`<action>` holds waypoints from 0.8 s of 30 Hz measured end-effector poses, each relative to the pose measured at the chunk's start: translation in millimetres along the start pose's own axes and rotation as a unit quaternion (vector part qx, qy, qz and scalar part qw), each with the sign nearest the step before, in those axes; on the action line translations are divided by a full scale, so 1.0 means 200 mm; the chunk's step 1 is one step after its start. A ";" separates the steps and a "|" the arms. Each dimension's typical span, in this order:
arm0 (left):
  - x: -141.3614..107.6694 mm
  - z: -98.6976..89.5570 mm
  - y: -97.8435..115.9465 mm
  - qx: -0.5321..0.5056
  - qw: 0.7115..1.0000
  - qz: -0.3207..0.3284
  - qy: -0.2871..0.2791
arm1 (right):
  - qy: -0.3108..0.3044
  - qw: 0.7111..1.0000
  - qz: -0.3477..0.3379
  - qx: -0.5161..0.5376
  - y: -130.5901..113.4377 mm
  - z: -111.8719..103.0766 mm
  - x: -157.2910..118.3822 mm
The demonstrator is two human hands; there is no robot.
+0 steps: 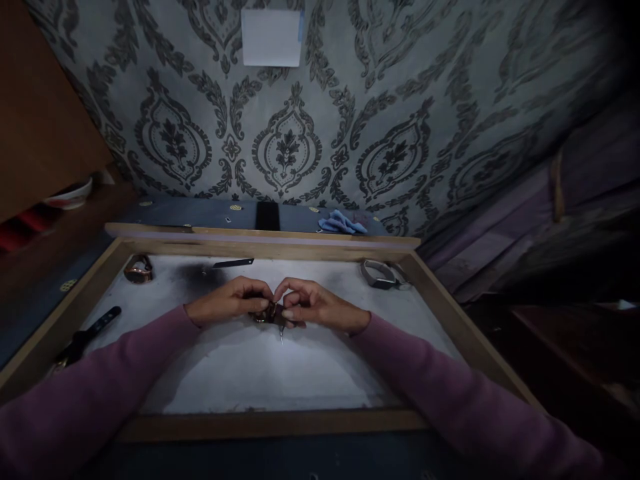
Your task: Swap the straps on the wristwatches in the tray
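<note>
Near the middle of a wooden tray with a white bottom, both hands meet at a small dark, gold-toned object, which looks like a watch. My left hand is closed on its left side, thumb and fingers pinched. From the right, my right hand has its fingers bent and pinched at the object's other end, close to the left fingertips. A thin shiny piece points down below the right fingers. The fingers partly hide the object, so its details cannot be made out.
Inside the tray lie a copper-toned watch at back left, a black-strapped watch at left, a dark blade-like strip at the back and a grey-strapped watch at back right. A blue cloth sits behind the tray.
</note>
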State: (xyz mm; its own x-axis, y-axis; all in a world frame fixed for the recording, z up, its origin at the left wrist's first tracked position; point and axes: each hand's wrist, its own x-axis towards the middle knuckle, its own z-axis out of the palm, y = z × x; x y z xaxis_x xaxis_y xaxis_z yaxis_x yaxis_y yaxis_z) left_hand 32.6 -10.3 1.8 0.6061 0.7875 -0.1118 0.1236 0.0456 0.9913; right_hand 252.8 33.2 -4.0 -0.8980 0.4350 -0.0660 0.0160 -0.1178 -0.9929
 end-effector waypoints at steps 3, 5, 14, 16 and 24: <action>0.00 -0.01 -0.02 -0.028 1.000 -0.006 0.002 | -0.016 1.000 -0.004 -0.005 0.00 -0.01 0.00; 0.00 -0.01 -0.02 -0.040 0.999 -0.009 0.007 | -0.019 1.000 -0.001 -0.011 -0.01 -0.01 0.00; 0.01 0.01 -0.01 -0.023 1.000 0.004 -0.006 | 0.028 0.999 0.010 -0.020 0.00 0.05 0.00; 0.01 0.02 -0.01 -0.030 0.999 0.006 0.016 | 0.042 0.999 0.007 -0.009 -0.01 0.05 0.00; 0.01 0.04 0.01 0.019 0.998 0.041 0.053 | 0.081 0.994 -0.017 -0.073 -0.01 0.06 0.00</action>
State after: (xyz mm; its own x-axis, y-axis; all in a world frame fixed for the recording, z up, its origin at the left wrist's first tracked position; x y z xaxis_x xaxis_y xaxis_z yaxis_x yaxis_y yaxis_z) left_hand 39.5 -13.7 2.5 0.5293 0.8482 -0.0210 0.1075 -0.0425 0.9933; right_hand 246.6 22.6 -1.7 -0.8166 0.5760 -0.0358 0.0615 0.0253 -0.9978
